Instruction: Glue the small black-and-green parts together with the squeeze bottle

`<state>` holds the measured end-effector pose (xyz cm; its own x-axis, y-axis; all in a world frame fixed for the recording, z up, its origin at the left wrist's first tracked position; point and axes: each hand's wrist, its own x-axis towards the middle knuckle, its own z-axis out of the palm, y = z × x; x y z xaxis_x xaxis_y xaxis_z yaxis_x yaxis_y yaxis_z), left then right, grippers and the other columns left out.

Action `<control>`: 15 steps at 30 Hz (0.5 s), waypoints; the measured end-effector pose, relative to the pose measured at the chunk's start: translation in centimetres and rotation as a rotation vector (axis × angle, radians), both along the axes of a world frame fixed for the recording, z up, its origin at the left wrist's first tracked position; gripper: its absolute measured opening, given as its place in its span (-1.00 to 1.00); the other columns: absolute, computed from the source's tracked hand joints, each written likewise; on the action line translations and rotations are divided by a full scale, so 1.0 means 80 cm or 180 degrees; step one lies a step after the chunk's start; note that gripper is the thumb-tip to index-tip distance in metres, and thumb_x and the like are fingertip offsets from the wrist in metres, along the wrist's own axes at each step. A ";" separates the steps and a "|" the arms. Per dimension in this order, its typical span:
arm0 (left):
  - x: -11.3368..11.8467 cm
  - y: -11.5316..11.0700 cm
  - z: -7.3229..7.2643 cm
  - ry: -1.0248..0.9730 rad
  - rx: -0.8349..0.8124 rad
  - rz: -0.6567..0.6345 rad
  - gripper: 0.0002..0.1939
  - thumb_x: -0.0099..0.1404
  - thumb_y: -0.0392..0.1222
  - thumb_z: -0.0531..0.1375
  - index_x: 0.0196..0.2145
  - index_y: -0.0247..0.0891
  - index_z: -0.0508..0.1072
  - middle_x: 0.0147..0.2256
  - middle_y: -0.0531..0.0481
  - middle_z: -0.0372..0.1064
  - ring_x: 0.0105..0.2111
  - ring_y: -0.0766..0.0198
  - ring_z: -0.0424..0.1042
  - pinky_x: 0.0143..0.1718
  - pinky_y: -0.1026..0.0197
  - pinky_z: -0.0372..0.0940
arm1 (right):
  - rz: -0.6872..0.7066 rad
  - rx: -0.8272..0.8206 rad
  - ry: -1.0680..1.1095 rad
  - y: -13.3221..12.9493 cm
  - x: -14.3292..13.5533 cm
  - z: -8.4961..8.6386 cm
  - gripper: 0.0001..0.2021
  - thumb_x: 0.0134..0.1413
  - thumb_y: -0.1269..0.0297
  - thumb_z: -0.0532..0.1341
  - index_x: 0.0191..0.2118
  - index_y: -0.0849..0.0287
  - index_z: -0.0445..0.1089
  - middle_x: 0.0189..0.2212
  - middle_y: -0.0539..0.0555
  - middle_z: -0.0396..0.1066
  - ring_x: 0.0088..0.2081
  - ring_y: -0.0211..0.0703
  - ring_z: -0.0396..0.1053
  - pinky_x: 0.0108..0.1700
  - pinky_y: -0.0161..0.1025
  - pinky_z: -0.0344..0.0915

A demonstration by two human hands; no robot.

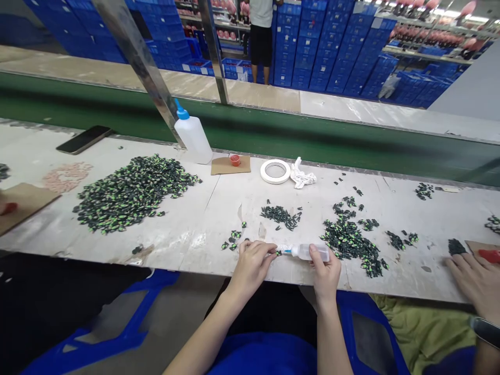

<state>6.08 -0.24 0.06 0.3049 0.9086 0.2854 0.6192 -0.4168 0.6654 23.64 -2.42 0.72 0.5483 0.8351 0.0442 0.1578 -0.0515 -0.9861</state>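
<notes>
Between the fingertips of my left hand (254, 261) is a small black-and-green piece (278, 253), close to the table's front edge. My right hand (326, 266) is wrapped round a small clear squeeze bottle (302, 252), lying nearly level, its blue tip pointing left at the piece. Several black-and-green pieces (233, 239) lie left of my left hand. Beyond my hands is a small heap of plain dark parts (281, 215). Right of my right hand spreads a larger pile of black-and-green pieces (351, 239).
A big black-and-green heap (133, 192) covers the table's left part. Farther back are a phone (85, 139), a white bottle (194, 138), cardboard with a red cap (235, 160), a tape roll (275, 171) and crumpled tissue (302, 174). Another person's hand (474, 281) is at right.
</notes>
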 end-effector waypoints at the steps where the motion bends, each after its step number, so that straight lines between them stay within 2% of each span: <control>1: 0.001 0.000 -0.001 -0.0034 -0.0005 0.0027 -0.92 0.31 -0.33 0.15 -0.27 -0.19 0.41 -0.30 0.02 0.55 -0.28 0.21 0.49 -0.13 0.08 0.11 | -0.0001 -0.0010 -0.0082 0.000 -0.001 0.002 -0.62 -0.13 -0.05 0.29 -0.59 0.19 0.30 -0.67 -0.05 0.27 -0.60 -0.26 0.17 -0.53 -0.30 0.13; 7: 0.002 0.001 -0.003 -0.0128 -0.0029 0.0157 -0.94 0.26 -0.32 0.22 -0.31 -0.19 0.43 -0.34 0.07 0.56 -0.33 0.25 0.51 -0.13 0.08 0.09 | 0.0087 -0.0083 -0.0293 -0.001 0.000 0.004 -0.62 -0.08 -0.04 0.26 -0.61 0.18 0.28 -0.69 -0.07 0.24 -0.61 -0.28 0.14 -0.55 -0.32 0.11; 15: 0.004 -0.001 0.001 -0.0029 0.0045 0.0241 -0.93 0.30 -0.31 0.17 -0.33 -0.18 0.43 -0.35 0.06 0.57 -0.33 0.23 0.51 -0.09 0.06 0.08 | 0.0114 -0.0154 -0.0277 0.001 -0.003 0.004 -0.61 -0.08 -0.03 0.27 -0.61 0.19 0.27 -0.69 -0.08 0.19 -0.59 -0.28 0.13 -0.55 -0.33 0.11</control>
<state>6.41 -0.30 0.11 0.2328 0.9248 0.3009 0.6432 -0.3785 0.6656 23.37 -2.33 1.01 0.5138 0.8565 0.0494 0.2454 -0.0916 -0.9651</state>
